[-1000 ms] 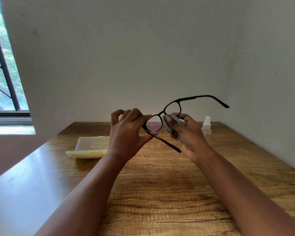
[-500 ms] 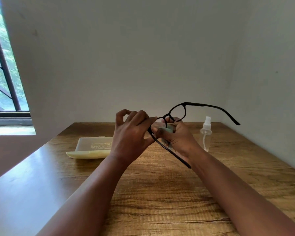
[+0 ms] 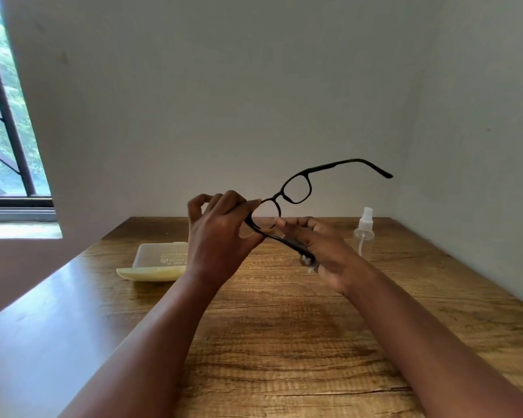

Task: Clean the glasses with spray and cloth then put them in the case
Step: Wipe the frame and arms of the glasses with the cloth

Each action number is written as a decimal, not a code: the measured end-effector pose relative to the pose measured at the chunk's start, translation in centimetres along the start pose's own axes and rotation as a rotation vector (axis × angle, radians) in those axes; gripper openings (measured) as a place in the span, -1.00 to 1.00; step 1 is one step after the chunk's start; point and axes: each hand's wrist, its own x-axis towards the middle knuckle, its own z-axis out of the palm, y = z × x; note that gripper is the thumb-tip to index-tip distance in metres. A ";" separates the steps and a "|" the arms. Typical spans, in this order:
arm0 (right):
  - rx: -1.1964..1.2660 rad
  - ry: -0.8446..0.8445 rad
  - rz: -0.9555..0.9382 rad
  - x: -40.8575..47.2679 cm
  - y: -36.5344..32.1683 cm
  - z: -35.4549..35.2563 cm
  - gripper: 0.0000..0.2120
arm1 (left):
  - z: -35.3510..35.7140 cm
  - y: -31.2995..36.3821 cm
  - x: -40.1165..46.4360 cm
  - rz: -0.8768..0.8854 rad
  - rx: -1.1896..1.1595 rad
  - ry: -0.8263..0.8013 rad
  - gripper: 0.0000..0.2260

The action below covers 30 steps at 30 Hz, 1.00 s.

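1. Wood-grain table [image 3: 284, 342] is filling the lower view from where I am watching, pushed into a corner of plain pale walls [image 3: 224, 101], with a barred window [image 3: 9, 131] letting in daylight at far left.

2. I am seeing the left hand [image 3: 221, 236] raised over the table, its fingers curled and pinching the near end of the black glasses [image 3: 295, 188] at the rim of one lens.

3. I am seeing the right hand [image 3: 323, 251] lying just beside the left one and slightly lower, palm turned up, fingers loosely curled beneath the near temple arm, which is crossing over them. A small pale scrap is showing at the palm by the tip of that arm; I am taking it for the cloth [image 3: 307, 262], though I cannot tell for certain, nor how firmly the fingers are closing on it.

4. I am noting the glasses tilting up and away to the right, both temple arms unfolded, the far arm reaching out into the air toward the right wall, clear of the table.

5. I am finding the clear spray bottle [image 3: 364, 233] standing upright on the table just beyond the right hand, near the back wall.

6. I am finding the pale yellow case [image 3: 154, 260] lying open on the table behind the left hand.
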 end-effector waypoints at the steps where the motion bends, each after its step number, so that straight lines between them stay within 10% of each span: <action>1: 0.010 -0.017 0.035 0.1 0.0 -0.1 -0.66 | 0.0 0.0 0.0 -0.006 -0.005 -0.007 -0.61; 15: 0.574 -0.107 -0.079 0.3 -0.6 0.3 -0.62 | 0.1 0.5 -0.1 0.031 -0.057 -0.008 -0.61; 23: 0.425 -0.183 -0.062 -0.1 -0.4 0.6 -0.68 | 0.0 0.8 -0.1 0.031 -0.064 0.003 -0.64; 30: 0.314 0.098 -0.094 0.3 -0.5 0.3 -0.67 | 0.2 0.5 -0.1 0.003 -0.062 -0.013 -0.60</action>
